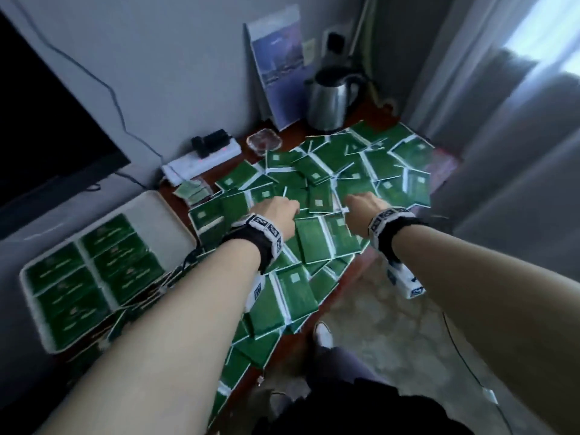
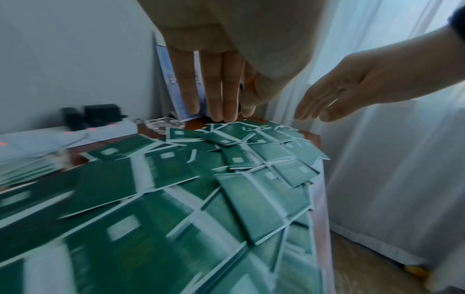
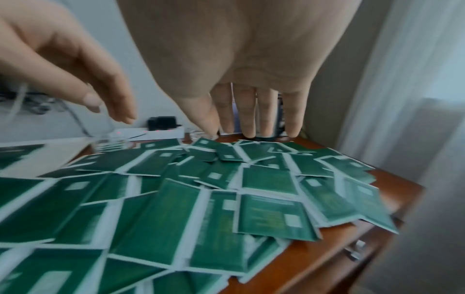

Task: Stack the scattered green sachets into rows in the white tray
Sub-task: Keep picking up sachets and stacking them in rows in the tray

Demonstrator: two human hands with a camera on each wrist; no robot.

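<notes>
Green sachets (image 1: 317, 186) with white edges lie scattered and overlapping across the wooden table (image 3: 334, 252). At the left stands the white tray (image 1: 164, 219), with rows of green sachets (image 1: 94, 268) laid in its near part. My left hand (image 1: 279, 210) hovers over the middle of the pile, fingers (image 2: 219, 95) straight and pointing down, holding nothing. My right hand (image 1: 361, 204) hovers a little to its right, fingers (image 3: 247, 113) also straight and empty. Both hands stay just above the sachets without touching them.
A steel kettle (image 1: 332, 98), a leaning printed card (image 1: 279, 67) and a glass ashtray (image 1: 263, 141) stand at the table's back. A white power strip (image 1: 201, 160) lies behind the tray. A dark screen (image 1: 47, 120) hangs at left, curtains (image 1: 518, 127) at right.
</notes>
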